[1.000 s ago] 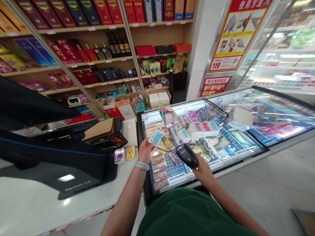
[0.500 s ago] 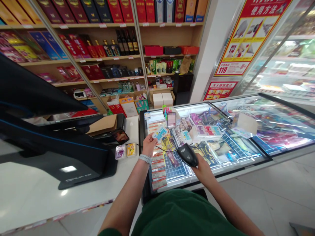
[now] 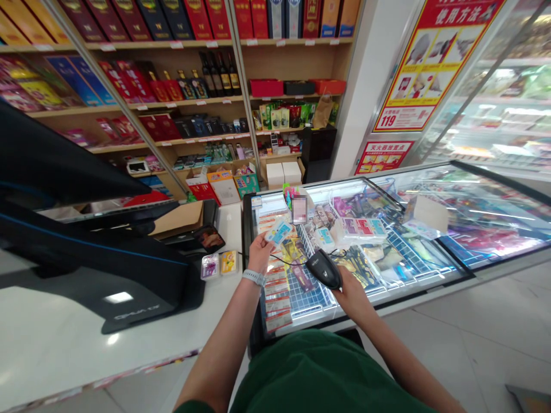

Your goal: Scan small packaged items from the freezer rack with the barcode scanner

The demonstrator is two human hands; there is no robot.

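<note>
My left hand (image 3: 260, 252) pinches a small clear pack with a blue and white label (image 3: 279, 232), held above the glass-topped chest freezer (image 3: 301, 318). In my right hand (image 3: 349, 292) is a black handheld barcode scanner (image 3: 323, 269), its head pointing left and away toward the pack. The scanner's cable (image 3: 284, 262) runs left behind my left hand. On the freezer's glass lie another blue-labelled pack (image 3: 324, 237) and a row of similar packs (image 3: 359, 228) with purple, red and blue labels. A purple-labelled pack (image 3: 210, 267) and a yellow-labelled pack (image 3: 229, 262) sit on the white counter.
A black checkout terminal (image 3: 146, 275) stands on the white counter (image 3: 55, 355) at left. An open cardboard box (image 3: 178, 221) is behind it. A white open carton (image 3: 426, 217) rests on the freezer at right. Stocked shelves (image 3: 215, 100) line the back.
The scanner in my right hand has shifted slightly left and up. My left hand with the blue-labelled pack has stayed nearly in place.
</note>
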